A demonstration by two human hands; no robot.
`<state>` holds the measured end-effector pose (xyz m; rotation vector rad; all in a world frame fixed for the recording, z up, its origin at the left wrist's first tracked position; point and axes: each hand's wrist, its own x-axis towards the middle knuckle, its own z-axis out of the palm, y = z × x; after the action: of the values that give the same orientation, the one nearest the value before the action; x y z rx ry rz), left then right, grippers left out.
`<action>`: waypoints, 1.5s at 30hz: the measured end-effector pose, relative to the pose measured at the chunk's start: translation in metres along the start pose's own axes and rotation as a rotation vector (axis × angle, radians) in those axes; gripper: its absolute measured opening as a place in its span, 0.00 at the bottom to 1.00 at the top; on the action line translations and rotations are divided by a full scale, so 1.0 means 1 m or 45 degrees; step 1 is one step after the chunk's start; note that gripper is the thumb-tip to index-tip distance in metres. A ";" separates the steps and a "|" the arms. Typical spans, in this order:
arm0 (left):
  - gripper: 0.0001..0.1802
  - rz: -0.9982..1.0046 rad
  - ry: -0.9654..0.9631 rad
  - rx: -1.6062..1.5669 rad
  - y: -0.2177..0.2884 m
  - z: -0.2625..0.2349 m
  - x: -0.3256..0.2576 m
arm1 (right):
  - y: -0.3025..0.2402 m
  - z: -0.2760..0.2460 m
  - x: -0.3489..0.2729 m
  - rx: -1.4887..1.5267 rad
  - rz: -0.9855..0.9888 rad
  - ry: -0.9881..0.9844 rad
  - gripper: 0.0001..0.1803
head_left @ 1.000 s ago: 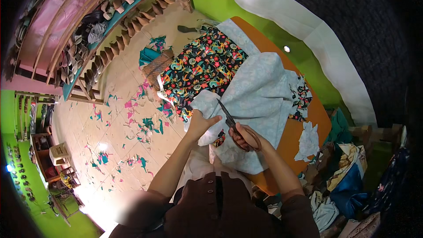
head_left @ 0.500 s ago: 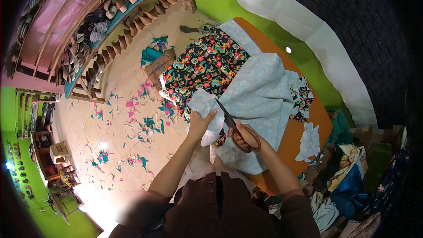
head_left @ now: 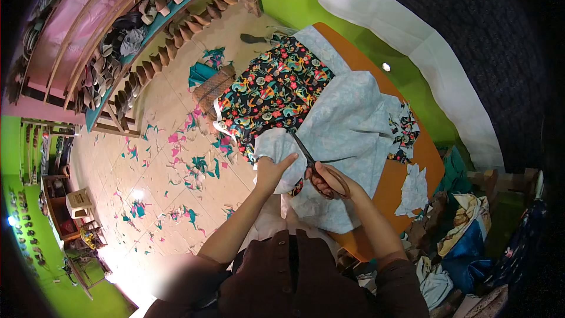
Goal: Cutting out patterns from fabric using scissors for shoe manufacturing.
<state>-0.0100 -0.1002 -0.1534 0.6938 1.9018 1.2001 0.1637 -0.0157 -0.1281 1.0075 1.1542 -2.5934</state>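
My right hand (head_left: 327, 182) is closed round the brown handles of large fabric scissors (head_left: 304, 148). Their dark blades point up and left along the pale underside of the fabric. With thumb stretched toward the blades, my left hand (head_left: 272, 172) grips a pale flap of that cloth just left of the scissors; its fingers are partly hidden under the flap. The patterned fabric (head_left: 276, 85), black with red, teal and yellow motifs, lies spread beyond my hands. Its pale blue-white reverse side (head_left: 347, 118) is folded over to the right and hangs toward me.
Beneath the fabric is an orange-brown table (head_left: 428, 162), with a pale cloth scrap (head_left: 414, 191) on its right. Pink and teal scraps (head_left: 200, 165) litter the tiled floor. Wooden shoe lasts fill a rack (head_left: 154, 32) at upper left. Heaped cloth (head_left: 465, 241) lies at lower right.
My left hand has shifted slightly down and right, and the flap it grips has dropped over toward the blades. The scissors have moved only a little.
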 end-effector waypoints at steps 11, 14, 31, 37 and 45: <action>0.20 -0.232 0.023 -0.690 0.010 -0.004 -0.002 | -0.007 0.007 0.008 0.036 -0.003 -0.054 0.34; 0.20 -0.240 -0.008 -0.630 0.005 -0.003 -0.002 | -0.004 0.008 0.014 0.160 0.074 -0.049 0.36; 0.17 -0.285 -0.101 -0.470 0.025 -0.011 0.003 | -0.013 0.016 0.027 0.191 0.148 -0.011 0.37; 0.20 -0.326 -0.231 -0.420 0.011 -0.024 0.012 | -0.020 0.022 0.024 0.192 0.127 0.048 0.37; 0.24 -0.295 -0.398 -0.311 0.033 -0.042 0.018 | -0.010 0.018 0.043 0.379 0.119 -0.063 0.38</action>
<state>-0.0541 -0.0934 -0.1178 0.4820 1.5011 1.0823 0.1177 -0.0151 -0.1402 1.0140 0.7038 -2.7494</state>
